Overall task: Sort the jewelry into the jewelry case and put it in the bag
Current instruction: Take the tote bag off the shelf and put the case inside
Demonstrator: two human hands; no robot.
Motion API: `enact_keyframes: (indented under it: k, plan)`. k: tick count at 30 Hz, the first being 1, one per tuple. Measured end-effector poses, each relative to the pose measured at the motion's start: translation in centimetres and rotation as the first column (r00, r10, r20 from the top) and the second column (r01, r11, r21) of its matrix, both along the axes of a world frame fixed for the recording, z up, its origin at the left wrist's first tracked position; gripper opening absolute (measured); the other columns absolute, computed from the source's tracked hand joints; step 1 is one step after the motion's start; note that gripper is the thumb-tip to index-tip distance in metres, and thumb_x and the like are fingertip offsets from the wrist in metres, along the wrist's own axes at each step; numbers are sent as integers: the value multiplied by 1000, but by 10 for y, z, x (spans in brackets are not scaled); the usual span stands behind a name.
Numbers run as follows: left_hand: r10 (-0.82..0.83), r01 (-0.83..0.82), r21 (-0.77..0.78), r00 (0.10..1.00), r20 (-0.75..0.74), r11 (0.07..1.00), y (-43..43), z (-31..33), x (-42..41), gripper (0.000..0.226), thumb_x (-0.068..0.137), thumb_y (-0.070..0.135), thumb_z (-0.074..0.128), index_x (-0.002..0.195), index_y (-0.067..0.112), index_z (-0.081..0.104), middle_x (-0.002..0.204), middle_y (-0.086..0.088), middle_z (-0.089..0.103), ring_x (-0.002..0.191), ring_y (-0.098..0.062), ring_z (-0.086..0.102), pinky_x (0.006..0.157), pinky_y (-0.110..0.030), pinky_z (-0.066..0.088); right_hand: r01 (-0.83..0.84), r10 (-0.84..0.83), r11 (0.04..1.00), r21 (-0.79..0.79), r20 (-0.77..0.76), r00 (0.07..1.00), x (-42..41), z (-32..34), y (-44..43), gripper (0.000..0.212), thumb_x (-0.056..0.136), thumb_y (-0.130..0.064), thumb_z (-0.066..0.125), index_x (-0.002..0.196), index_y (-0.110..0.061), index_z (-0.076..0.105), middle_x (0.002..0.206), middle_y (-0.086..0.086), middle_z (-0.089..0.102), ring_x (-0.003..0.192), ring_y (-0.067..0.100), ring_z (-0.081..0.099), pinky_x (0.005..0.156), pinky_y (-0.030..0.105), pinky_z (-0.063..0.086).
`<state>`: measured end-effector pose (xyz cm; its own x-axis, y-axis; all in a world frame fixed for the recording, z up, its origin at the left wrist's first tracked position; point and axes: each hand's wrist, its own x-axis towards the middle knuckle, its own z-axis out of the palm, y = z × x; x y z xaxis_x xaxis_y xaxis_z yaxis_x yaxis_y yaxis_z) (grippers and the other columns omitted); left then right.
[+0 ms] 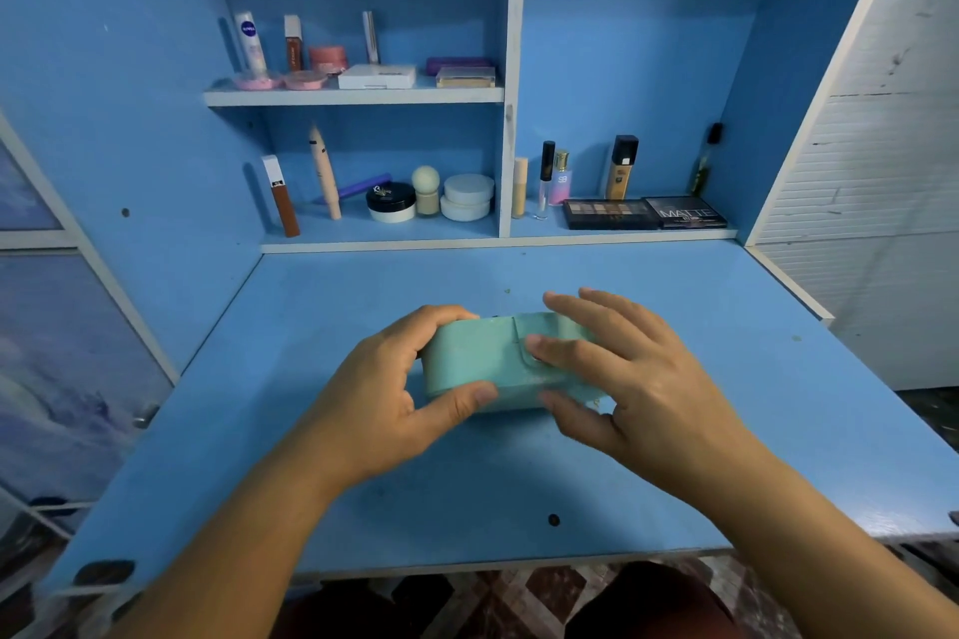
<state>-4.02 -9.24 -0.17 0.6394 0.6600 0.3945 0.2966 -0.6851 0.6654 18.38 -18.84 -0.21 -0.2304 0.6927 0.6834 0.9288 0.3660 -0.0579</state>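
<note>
A mint-green jewelry case (480, 361) lies closed on the blue desk (519, 483), its flap folded over the front. My left hand (394, 394) grips the case's left end, fingers over the top and thumb against the front. My right hand (622, 374) lies over the right half, with straight fingers on the flap and the thumb at the lower front edge. No jewelry and no bag are in view.
Behind the desk, blue shelves (358, 95) carry cosmetics: bottles, jars (467, 197), a foundation bottle (621, 166) and two dark eyeshadow palettes (643, 213). A white panelled wall (882, 119) stands on the right. The desk's front edge runs near my knees.
</note>
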Motion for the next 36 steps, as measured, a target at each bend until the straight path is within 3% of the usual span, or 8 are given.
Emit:
enact_keyframes:
  k: [5, 10, 19, 22, 24, 26, 30, 36]
  plan:
    - [24, -53, 243, 992, 121, 969, -4, -13, 2, 56, 86, 56, 59, 134, 27, 52, 126, 15, 52, 118, -8, 54, 95, -27, 49, -48, 48, 998, -37, 23, 999, 10, -3, 0, 35, 94, -40, 52, 126, -29, 50, 137, 8, 51, 119, 33, 49, 95, 47, 45]
    - [26, -62, 215, 986, 166, 975, -4, -15, 2, 56, 85, 60, 59, 133, 32, 51, 125, 23, 49, 116, -9, 55, 93, -30, 51, -64, 64, 998, 1, -16, 998, 7, -10, 3, 26, 95, -33, 52, 121, -29, 51, 135, 10, 52, 117, 33, 47, 95, 48, 43]
    - [15, -38, 126, 983, 181, 991, -7, -11, 1, 56, 81, 59, 65, 128, 31, 55, 120, 20, 55, 115, -12, 57, 93, -37, 53, -64, 60, 997, -39, -100, 993, 5, -6, 1, 23, 91, -36, 57, 114, -31, 54, 130, 1, 53, 111, 30, 48, 93, 46, 42]
    - [15, -33, 121, 989, 147, 992, -13, -10, -4, 56, 77, 59, 69, 125, 35, 52, 119, 20, 53, 114, -14, 57, 95, -39, 51, -94, 85, 994, -58, -133, 987, 4, -1, -10, 35, 87, -39, 63, 119, -33, 51, 130, -7, 50, 113, 23, 48, 96, 38, 42]
    - [17, -35, 139, 992, 127, 990, -19, -11, -6, 55, 77, 58, 69, 124, 36, 50, 119, 21, 51, 115, -13, 56, 96, -37, 50, -106, 51, 983, -153, -327, 944, 7, 5, -20, 61, 79, -50, 67, 132, -40, 38, 134, -21, 42, 121, 5, 42, 101, 21, 37]
    - [15, -35, 172, 993, 118, 985, -24, -13, -6, 54, 78, 55, 69, 124, 34, 49, 120, 22, 49, 116, -11, 55, 96, -33, 49, -93, -43, 948, -303, -415, 909, 13, 9, -26, 78, 71, -66, 65, 137, -51, 26, 138, -29, 33, 127, -9, 32, 103, 7, 28]
    - [-3, -24, 206, 992, 128, 978, -26, -16, -7, 53, 79, 48, 70, 125, 31, 49, 123, 20, 49, 119, -11, 54, 99, -26, 46, -134, -63, 894, -427, -418, 906, 17, 3, -28, 64, 70, -74, 58, 128, -55, 38, 128, -33, 41, 119, -7, 44, 96, 16, 42]
    - [24, -44, 213, 995, 96, 976, -25, -35, -6, 42, 71, 33, 80, 106, 33, 56, 121, 24, 51, 128, -1, 48, 104, -15, 35, -76, -56, 941, -330, -374, 926, 12, -29, -28, 45, 79, -58, 59, 115, -31, 54, 138, -24, 37, 129, -17, 29, 99, -2, 23]
